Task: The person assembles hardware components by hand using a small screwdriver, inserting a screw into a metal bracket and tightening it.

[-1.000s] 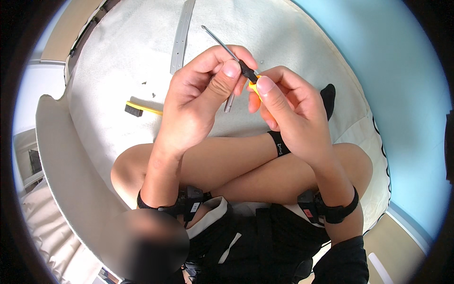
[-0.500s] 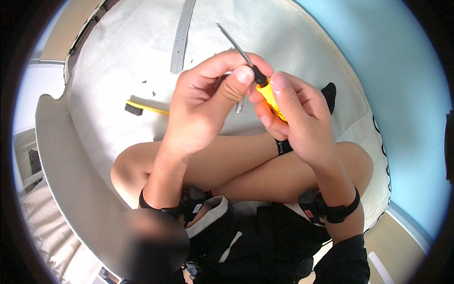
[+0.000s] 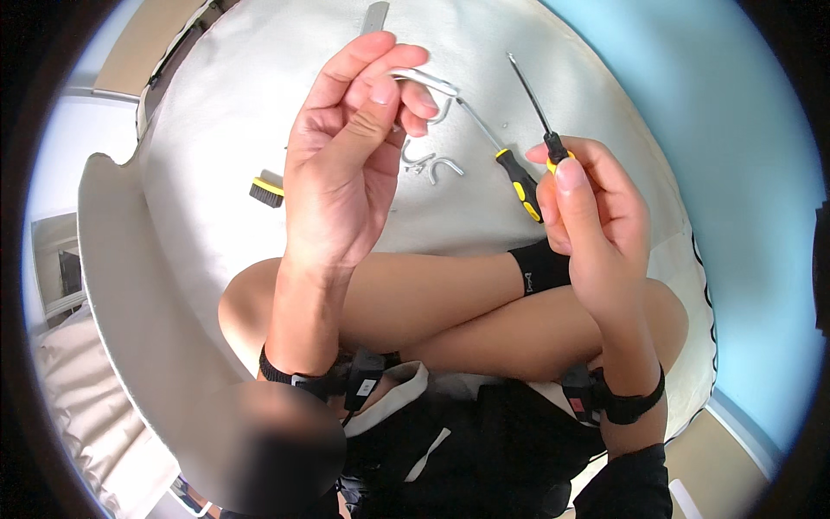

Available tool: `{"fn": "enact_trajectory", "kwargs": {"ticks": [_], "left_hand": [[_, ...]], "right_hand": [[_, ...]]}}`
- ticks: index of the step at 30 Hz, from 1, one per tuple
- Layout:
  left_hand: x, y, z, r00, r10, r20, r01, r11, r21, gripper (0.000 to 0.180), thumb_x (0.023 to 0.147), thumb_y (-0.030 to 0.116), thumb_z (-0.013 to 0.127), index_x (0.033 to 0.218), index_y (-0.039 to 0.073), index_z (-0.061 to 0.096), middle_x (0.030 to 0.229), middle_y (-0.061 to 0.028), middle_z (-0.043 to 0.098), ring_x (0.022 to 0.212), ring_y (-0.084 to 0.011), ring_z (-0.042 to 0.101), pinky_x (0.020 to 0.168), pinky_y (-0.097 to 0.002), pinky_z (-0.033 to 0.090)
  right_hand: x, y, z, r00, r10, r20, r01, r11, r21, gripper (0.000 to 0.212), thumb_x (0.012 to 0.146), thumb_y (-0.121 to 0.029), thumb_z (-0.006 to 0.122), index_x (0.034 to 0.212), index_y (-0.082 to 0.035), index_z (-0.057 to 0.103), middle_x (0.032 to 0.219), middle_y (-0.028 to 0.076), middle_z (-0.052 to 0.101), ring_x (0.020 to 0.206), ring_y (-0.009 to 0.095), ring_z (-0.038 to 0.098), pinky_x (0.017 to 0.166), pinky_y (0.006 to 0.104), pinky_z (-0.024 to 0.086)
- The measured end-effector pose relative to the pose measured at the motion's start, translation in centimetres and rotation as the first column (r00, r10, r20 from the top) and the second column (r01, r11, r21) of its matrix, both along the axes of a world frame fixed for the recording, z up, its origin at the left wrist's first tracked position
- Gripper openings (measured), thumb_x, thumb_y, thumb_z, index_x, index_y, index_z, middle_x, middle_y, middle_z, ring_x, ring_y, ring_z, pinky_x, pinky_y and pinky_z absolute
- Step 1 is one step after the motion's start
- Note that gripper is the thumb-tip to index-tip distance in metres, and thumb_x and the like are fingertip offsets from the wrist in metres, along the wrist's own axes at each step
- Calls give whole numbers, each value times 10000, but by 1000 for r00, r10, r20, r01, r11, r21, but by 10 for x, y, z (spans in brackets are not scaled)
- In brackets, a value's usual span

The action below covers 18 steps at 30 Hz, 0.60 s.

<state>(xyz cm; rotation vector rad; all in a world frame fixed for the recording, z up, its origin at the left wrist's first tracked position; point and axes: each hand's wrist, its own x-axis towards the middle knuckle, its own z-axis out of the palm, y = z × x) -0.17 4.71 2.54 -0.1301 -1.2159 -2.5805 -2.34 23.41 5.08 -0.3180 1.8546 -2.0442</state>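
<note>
Above the white cloth, the left hand is pinching a bent metal hook between thumb and fingers; to its right, the right hand is gripping a long-shafted screwdriver, tip pointing far. Between them, a black-and-yellow screwdriver is lying near curved metal pieces; farther left, a black-bristled brush is resting.

On the mat we find a brush left of the left hand, a strip at the far side, loose hooks between both hands, and right of these a lying screwdriver; the right hand holds a second screwdriver, the left a bent rod.
</note>
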Motion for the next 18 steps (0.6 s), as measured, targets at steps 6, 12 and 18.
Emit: {"fn": "enact_trajectory", "kwargs": {"ticks": [6, 12, 18], "left_hand": [[5, 8, -1, 989, -147, -1, 142, 957, -252, 294, 893, 39, 496, 1186, 20, 472, 984, -132, 619, 718, -109, 560, 638, -195, 447], [4, 10, -3, 986, -165, -3, 156, 938, -309, 263, 882, 26, 513, 1145, 23, 505, 1051, -167, 610, 788, -140, 603, 658, -214, 479], [6, 16, -2, 989, -148, -32, 122, 906, -406, 253, 871, 30, 538, 1122, 15, 518, 1012, -158, 628, 843, -156, 609, 706, -233, 496]], "right_hand": [[7, -9, -4, 995, 45, 90, -45, 999, -4, 170, 833, -170, 654, 868, -19, 584, 659, -70, 473, 572, -9, 358, 493, 141, 271], [6, -4, -5, 999, -22, 34, 21, 1000, 15, 181, 841, -190, 645, 819, -19, 588, 657, -77, 477, 569, -12, 361, 491, 144, 277], [3, -2, -8, 995, -7, 100, 12, 999, -51, 169, 861, -180, 618, 839, -15, 587, 674, -74, 483, 587, -13, 365, 506, 139, 272]]}}
